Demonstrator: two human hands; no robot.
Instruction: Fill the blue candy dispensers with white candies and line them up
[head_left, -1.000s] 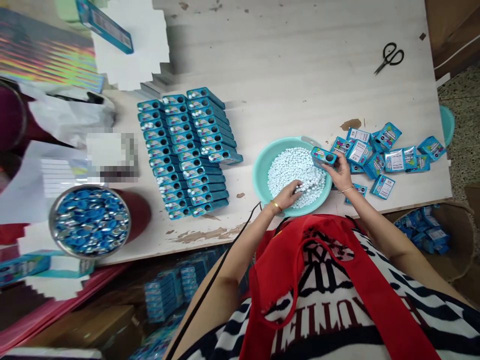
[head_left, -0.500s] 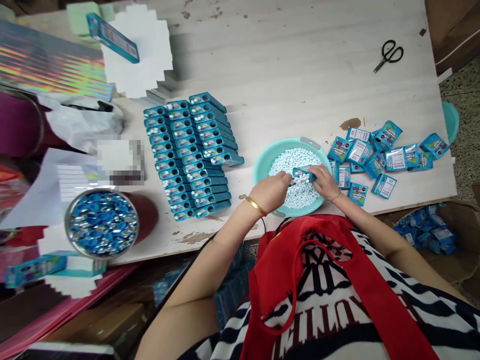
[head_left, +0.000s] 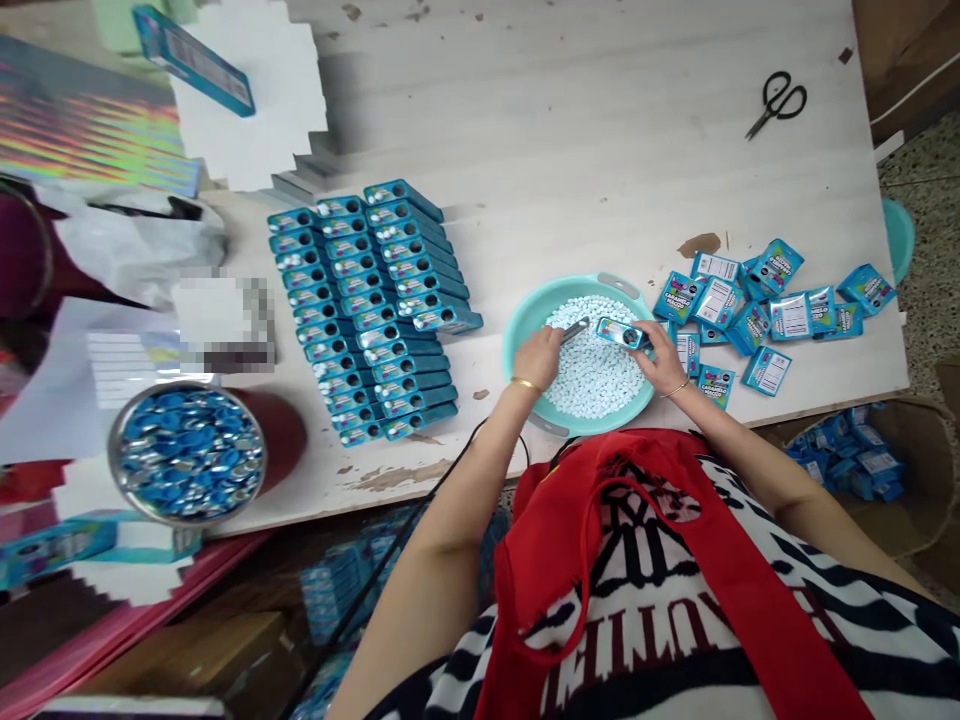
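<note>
My left hand [head_left: 538, 358] is closed around a small metal scoop [head_left: 576, 328], held over the left part of the turquoise basin [head_left: 519, 335]. Small white candies [head_left: 600, 385] fill the basin's bottom. Between the fingers of my right hand [head_left: 664, 362] is a small blue candy box [head_left: 619, 332], above the candies. Its printed end with a dark round spot faces up at me. Scoop and box are apart. Left of the basin stand rows of similar blue boxes [head_left: 416, 400], many with white bits at their ends.
Loose blue boxes [head_left: 720, 303] lie right of the basin, with black scissors [head_left: 776, 105] farther back. At left are a metal pot [head_left: 262, 440] of blue-and-silver pieces and stacked white card [head_left: 281, 90]. A carton [head_left: 922, 500] of blue boxes sits below the table's right side.
My left hand has drawn the scoop leftward, away from the box. In my right hand the box has turned; earlier its open end showed white candies beside the scoop.
</note>
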